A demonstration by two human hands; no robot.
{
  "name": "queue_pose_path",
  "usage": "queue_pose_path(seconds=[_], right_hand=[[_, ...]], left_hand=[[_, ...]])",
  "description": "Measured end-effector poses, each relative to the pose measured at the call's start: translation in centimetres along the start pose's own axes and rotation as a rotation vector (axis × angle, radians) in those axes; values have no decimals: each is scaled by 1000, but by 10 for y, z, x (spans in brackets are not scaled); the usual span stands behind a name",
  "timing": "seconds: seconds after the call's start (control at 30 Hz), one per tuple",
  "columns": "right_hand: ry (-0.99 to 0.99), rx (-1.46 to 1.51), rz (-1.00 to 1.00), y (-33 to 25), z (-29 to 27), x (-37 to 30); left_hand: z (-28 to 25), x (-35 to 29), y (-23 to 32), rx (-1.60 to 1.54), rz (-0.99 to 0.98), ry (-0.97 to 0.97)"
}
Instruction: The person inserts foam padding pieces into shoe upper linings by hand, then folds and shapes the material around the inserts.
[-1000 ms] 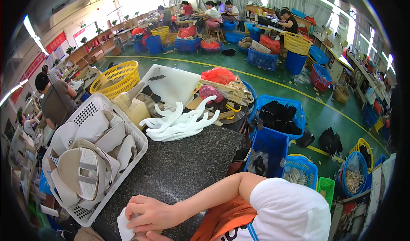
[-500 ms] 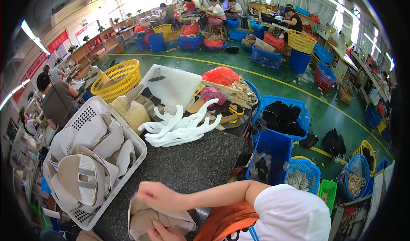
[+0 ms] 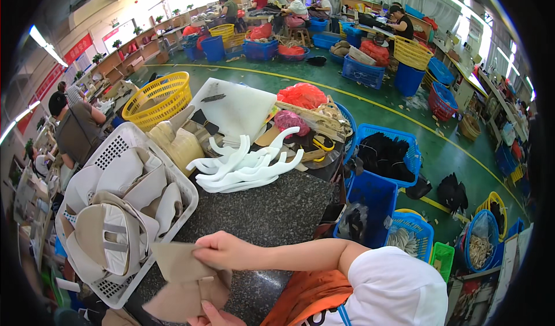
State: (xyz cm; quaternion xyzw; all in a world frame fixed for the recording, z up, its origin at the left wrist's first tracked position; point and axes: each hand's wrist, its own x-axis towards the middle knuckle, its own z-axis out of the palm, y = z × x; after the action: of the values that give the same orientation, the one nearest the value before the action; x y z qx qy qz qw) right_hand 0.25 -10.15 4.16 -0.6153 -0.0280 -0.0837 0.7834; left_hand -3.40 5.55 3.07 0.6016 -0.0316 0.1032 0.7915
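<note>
A beige fabric piece (image 3: pixel 188 297) with folded panels is held over the near edge of a dark speckled tabletop (image 3: pixel 263 216). At its upper side, my right hand (image 3: pixel 226 251) is closed, pinching a raised flap. My left hand (image 3: pixel 215 316) shows only partly at the lower edge, thumb on the piece and the other fingers hidden. Left of my hands, a white plastic basket (image 3: pixel 188 191) holds several similar beige pieces (image 3: pixel 92 233), one with grey straps. Beyond them lies a pile of white curved strips (image 3: pixel 245 173).
Behind the strips are a white sheet (image 3: pixel 234 109), yellow-handled scissors (image 3: pixel 324 143) and a red plastic bag (image 3: pixel 302 96). A yellow basket (image 3: pixel 157 102) stands at the far left. Blue bins (image 3: pixel 370 202) crowd the right side. Several people sit working farther off.
My right hand has moved slightly right and down, drawing a flap of the beige piece up and open. The piece has turned and now reaches toward the white basket.
</note>
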Motion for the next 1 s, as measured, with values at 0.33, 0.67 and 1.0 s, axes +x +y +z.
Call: queue_pose_path(seconds=[0.33,0.67,1.0], right_hand=[[459,-469,-373,-17,-7,-16],[-48,-565,-564,1,12,-37],[-119,-244,-381,-6,16,-42]], left_hand=[[22,1,25,-225,77,-42],[46,10,25,-200,285,27],[40,28,10,-126,374,53]])
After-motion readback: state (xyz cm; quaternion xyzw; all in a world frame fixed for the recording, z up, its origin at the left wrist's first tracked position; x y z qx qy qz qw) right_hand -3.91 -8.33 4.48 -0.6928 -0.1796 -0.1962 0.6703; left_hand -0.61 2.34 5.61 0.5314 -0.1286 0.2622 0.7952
